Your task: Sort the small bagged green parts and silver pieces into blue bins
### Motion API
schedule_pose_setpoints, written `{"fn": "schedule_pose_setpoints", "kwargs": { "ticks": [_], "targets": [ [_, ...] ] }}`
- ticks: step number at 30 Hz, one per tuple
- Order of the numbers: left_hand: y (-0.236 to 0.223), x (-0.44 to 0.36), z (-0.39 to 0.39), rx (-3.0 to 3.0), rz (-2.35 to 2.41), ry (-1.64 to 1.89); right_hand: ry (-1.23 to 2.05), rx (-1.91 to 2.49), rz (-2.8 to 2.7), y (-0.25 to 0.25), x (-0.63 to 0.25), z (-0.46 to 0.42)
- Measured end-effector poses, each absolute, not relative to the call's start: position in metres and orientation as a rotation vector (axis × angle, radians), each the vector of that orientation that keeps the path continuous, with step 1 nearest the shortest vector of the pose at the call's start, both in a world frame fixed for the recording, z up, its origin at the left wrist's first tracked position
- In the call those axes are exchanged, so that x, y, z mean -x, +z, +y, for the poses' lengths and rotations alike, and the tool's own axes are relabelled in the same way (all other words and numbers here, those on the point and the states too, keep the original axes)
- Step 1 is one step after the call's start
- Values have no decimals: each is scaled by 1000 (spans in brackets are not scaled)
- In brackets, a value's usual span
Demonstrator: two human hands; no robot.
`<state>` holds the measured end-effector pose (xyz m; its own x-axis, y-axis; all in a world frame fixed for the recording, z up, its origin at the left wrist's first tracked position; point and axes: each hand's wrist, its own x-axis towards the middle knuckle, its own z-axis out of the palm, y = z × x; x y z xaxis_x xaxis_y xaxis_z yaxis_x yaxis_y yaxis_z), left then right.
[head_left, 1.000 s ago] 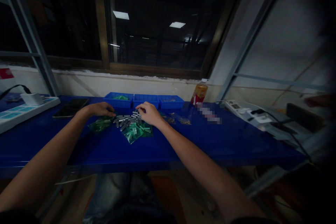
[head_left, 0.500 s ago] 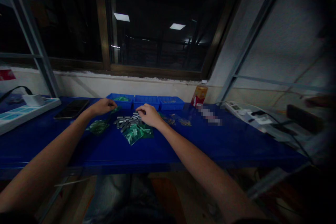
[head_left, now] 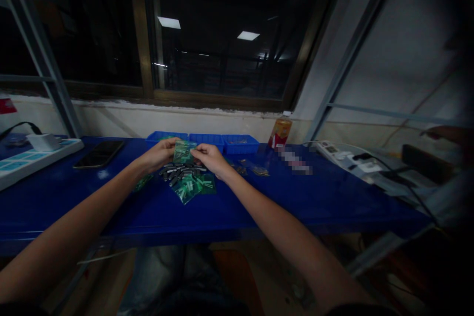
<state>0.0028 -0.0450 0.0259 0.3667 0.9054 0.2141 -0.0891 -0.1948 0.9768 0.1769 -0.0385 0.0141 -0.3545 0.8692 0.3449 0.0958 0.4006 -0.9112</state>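
Between my two hands a small green plastic bag (head_left: pixel 184 151) is held up, with thin pale pieces inside. My left hand (head_left: pixel 162 154) pinches its left side, and my right hand (head_left: pixel 210 158) grips its right edge. Just below them lies a pile of small dark and silver blocks (head_left: pixel 177 174). More green bags (head_left: pixel 187 191) with pale strips lie in front of that pile. Partly hidden by my left wrist is another green bag (head_left: pixel 142 182).
Three blue bins (head_left: pixel 240 145) stand along the back of the blue table (head_left: pixel 237 210). Small clear bags (head_left: pixel 259 171) lie right of my right hand. Further out are a bottle (head_left: pixel 280 132), a phone (head_left: pixel 99 153), and power strips on the left (head_left: pixel 44 158) and right (head_left: pixel 344 165).
My left hand has moved right, toward my right hand. The green bag is now raised between both hands, with my right hand closed on its edge.
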Motion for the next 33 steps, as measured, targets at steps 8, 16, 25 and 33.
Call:
{"fn": "schedule_pose_setpoints", "kwargs": {
  "ticks": [8, 16, 25, 33],
  "targets": [
    [28, -4, -43, -1325, 1001, 1123, 518, 945, -1749, 13, -183, -29],
    [27, -11, -47, -1344, 1310, 1011, -150, 987, -2019, 15, -183, -50],
    [25, -8, -43, -1443, 1067, 1228, 19, 854, -2056, 11, -172, -49],
    [28, -11, -47, -1586, 1051, 1227, 886, 921, -1650, 9, -179, -29]
  ]
}}
